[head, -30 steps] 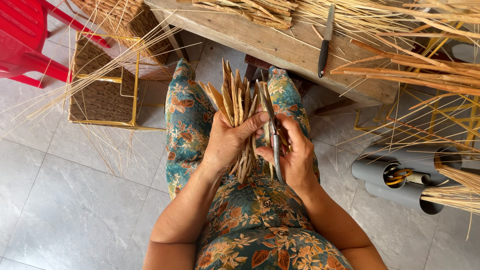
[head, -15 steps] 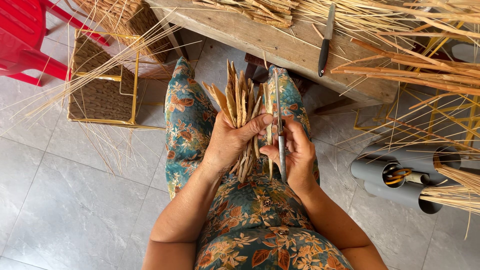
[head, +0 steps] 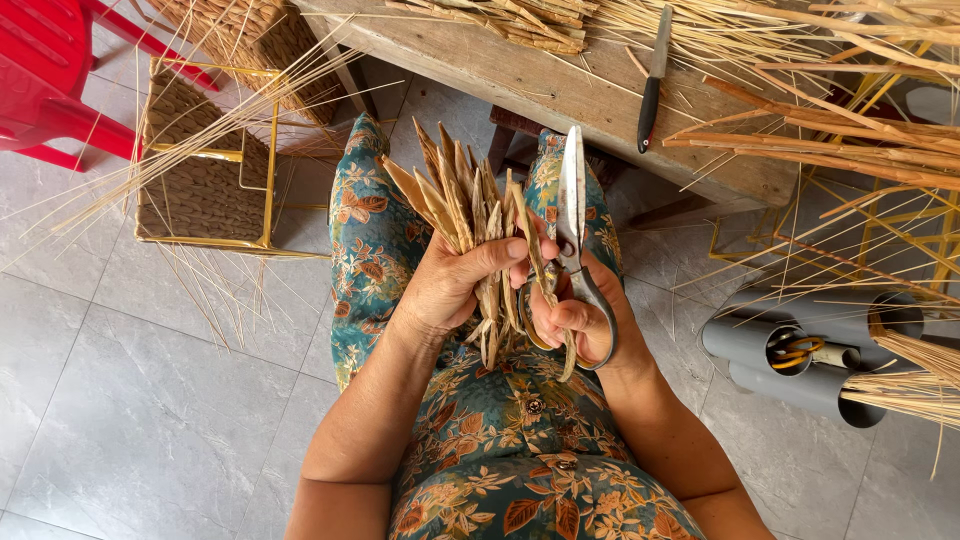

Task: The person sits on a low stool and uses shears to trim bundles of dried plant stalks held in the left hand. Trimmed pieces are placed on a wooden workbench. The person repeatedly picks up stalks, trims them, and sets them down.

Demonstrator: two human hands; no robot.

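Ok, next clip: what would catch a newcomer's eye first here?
Dead centre, the left hand grips a fan of dried, pointed leaf strips over a floral-patterned lap, while the right hand holds metal scissors blades-up beside them. Behind runs a wooden bench strewn with straw and a dark-handled knife; a red plastic chair stands out at top left.

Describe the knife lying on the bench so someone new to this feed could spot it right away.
Start at the long weathered wooden bench across the top of the view, littered with pale straw stalks. Near its middle, just above the person's right hand holding metal scissors, lies a slim black-handled knife, pointing away from the person. It is the only dark, straight tool there; everything around it is tan fibre.
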